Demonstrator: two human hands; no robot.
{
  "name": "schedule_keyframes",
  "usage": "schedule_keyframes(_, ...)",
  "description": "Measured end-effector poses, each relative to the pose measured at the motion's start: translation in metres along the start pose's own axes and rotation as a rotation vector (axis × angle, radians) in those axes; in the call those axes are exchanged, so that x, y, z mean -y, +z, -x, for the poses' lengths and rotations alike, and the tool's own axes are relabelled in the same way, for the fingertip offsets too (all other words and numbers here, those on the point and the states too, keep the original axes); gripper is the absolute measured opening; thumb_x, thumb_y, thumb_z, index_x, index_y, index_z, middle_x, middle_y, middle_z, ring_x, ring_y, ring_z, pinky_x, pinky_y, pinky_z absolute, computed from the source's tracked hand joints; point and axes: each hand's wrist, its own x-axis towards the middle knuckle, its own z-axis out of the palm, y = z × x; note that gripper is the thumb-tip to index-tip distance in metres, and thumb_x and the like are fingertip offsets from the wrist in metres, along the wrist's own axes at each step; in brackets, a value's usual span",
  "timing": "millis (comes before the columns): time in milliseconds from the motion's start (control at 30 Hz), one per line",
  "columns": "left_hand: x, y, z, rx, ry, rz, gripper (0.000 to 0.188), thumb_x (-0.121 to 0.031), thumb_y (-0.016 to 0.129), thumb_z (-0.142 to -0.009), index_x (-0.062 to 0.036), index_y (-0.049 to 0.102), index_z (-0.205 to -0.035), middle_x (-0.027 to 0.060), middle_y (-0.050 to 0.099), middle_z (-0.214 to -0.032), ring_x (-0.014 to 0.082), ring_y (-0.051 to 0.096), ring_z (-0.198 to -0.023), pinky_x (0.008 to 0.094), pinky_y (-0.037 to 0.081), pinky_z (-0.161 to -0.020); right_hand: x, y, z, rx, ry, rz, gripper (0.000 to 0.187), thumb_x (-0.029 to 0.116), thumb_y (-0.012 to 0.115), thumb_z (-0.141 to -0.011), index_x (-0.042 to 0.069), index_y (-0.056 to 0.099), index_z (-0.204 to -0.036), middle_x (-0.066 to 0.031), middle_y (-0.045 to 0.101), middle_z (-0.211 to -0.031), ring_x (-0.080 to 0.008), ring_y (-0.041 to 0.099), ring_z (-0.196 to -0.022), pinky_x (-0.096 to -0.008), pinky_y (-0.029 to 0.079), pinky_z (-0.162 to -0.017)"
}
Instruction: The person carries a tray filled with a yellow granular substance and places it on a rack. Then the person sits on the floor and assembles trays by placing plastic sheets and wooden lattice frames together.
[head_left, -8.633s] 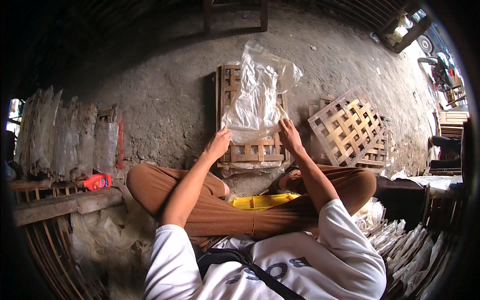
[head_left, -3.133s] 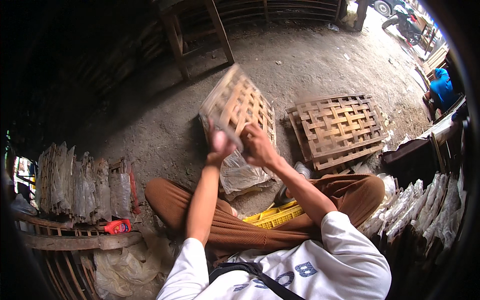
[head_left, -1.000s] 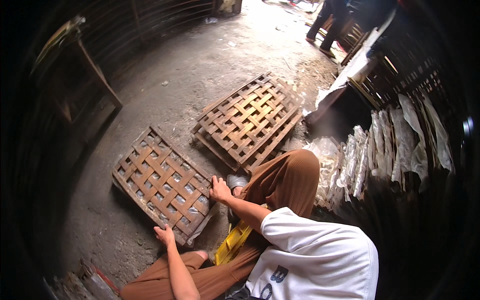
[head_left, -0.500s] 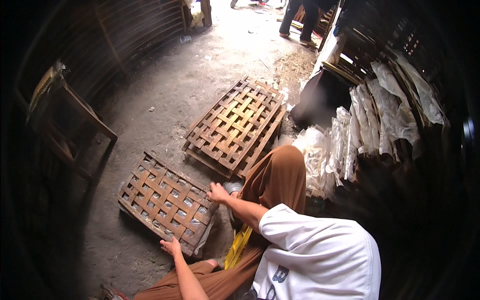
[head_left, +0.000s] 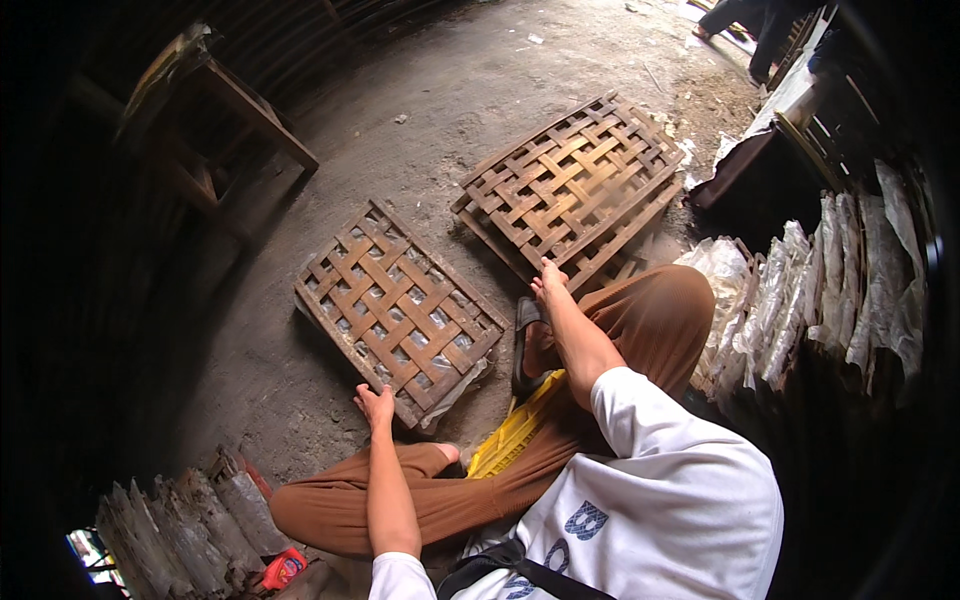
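Observation:
A rectangular woven bamboo tray lies on the floor before me, with clear plastic showing through its lattice and out at the near edge. My left hand is closed on its near-left corner. Farther off to the right, similar trays are stacked. The topmost woven tray sits slightly askew on the one below. My right hand is at the near corner of this top tray, fingers closed on its wooden rim; part of the grip is hidden by the hand itself.
Plastic-wrapped frames stand in a row at right, others at lower left beside a red packet. A yellow plastic piece lies between my legs. A wooden stand is far left. Another person's legs show far right.
My right hand has left the nearer tray's right corner and moved out to the near corner of the stacked trays. My left hand stays at the nearer tray. The view has turned.

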Motion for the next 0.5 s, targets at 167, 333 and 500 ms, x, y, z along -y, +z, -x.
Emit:
schedule_keyframes(167,0.007,-0.003,-0.006,0.007,0.121,-0.047,0.062,-0.031,0.069,-0.078,-0.0012,0.041,-0.124,0.0278,0.039,-0.133,0.0405,0.035,-0.126,0.0428,0.032,-0.105,0.000,0.003,0.023,0.147,0.031,-0.146,0.053,0.040,0.071,-0.079,-0.001,0.049,-0.104,-0.0147,0.058,-0.084,-0.0246,0.056,-0.061,-0.0371,0.052,-0.052)
schedule_keyframes(333,0.024,-0.032,-0.027,-0.025,0.371,0.336,0.067,-0.029,0.072,-0.077,0.0022,0.043,-0.129,0.0257,0.048,-0.128,0.0354,0.044,-0.122,0.0416,0.038,-0.100,-0.033,-0.003,0.000,0.196,0.110,-0.134,0.061,0.035,0.071,-0.079,-0.001,0.045,-0.121,-0.0175,0.057,-0.096,-0.0291,0.061,-0.071,-0.0421,0.054,-0.057)
schedule_keyframes(500,-0.046,-0.155,0.087,0.047,0.833,0.881,0.038,-0.018,0.063,-0.088,-0.0043,0.050,-0.120,0.0059,0.054,-0.113,0.0159,0.054,-0.105,0.0295,0.046,-0.092,-0.064,-0.055,-0.048,0.391,0.017,0.090,0.051,0.027,0.056,-0.085,-0.008,0.037,-0.117,-0.0308,0.057,-0.104,-0.0467,0.060,-0.086,-0.0561,0.053,-0.068)
